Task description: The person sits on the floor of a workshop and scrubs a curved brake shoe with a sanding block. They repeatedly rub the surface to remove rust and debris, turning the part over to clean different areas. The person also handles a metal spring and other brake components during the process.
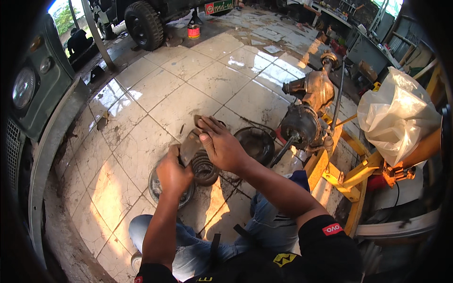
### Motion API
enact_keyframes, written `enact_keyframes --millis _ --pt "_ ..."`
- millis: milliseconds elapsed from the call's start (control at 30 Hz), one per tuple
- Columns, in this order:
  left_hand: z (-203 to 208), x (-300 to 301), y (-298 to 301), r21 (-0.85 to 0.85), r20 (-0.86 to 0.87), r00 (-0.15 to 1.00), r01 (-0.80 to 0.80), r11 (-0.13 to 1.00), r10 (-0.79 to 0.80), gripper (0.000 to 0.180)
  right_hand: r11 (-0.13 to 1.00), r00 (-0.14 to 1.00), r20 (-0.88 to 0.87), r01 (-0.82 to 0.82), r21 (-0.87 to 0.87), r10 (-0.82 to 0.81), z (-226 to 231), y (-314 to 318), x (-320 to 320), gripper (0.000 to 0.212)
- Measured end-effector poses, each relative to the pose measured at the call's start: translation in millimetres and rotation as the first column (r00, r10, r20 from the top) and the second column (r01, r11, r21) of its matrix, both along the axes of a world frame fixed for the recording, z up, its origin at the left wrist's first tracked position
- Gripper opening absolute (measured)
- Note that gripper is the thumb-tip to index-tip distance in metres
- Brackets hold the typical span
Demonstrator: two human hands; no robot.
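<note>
A worn, grey-brown curved metal piece (190, 147) is up in front of me, above the tiled floor; its exact kind does not show. The fingers of my left hand (173, 170) are closed on its near end. My right hand (222, 149) lies over its far part, fingers together and thumb pressed along it; the far tip shows past the fingers. Below my hands is a thick coil spring (206, 170). Beside it a round metal dish-like part (154, 185) is partly hidden by my left hand. A dark round pan-like part (258, 145) lies beyond my right wrist.
At the right, a rusty axle assembly (317, 89) rests by a yellow stand (347, 191), with a plastic bag (398, 118) hanging nearby. A green vehicle front (40, 89) stands left. Farther off are a vehicle wheel (143, 24) and a red-yellow can (194, 31).
</note>
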State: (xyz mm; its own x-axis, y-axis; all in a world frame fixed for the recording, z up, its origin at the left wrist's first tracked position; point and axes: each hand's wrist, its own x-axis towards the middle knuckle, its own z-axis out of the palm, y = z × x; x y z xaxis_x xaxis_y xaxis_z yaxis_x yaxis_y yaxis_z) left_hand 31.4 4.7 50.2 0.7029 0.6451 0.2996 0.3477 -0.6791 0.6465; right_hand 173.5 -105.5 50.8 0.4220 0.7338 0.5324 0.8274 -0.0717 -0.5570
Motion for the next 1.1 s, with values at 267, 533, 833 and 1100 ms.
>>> enact_keyframes --millis 267,533,833,1100 --pt "9.0 -5.8 -3.8 0.082 -0.039 0.999 -0.024 0.996 0.027 0.038 0.998 1.0 0.026 0.016 -0.065 -0.014 7.6 -1.2 -5.1 0.043" --pt "0.3 -3.6 1.7 -0.046 -0.065 0.997 0.029 0.999 -0.032 0.041 0.997 0.999 0.031 -0.023 -0.078 0.025 -3.4 -5.1 -8.1 0.042" --pt "-2.9 -8.2 13.3 -0.026 -0.169 0.986 0.01 1.0 -0.014 0.04 0.989 0.995 0.03 -0.088 -0.121 0.092 -14.9 -4.9 -8.3 0.047" --pt "2.9 -5.5 3.6 0.015 -0.154 0.987 0.039 0.999 -0.036 0.033 0.984 0.993 0.006 -0.114 -0.14 0.116 -7.6 -13.8 -10.5 0.047"
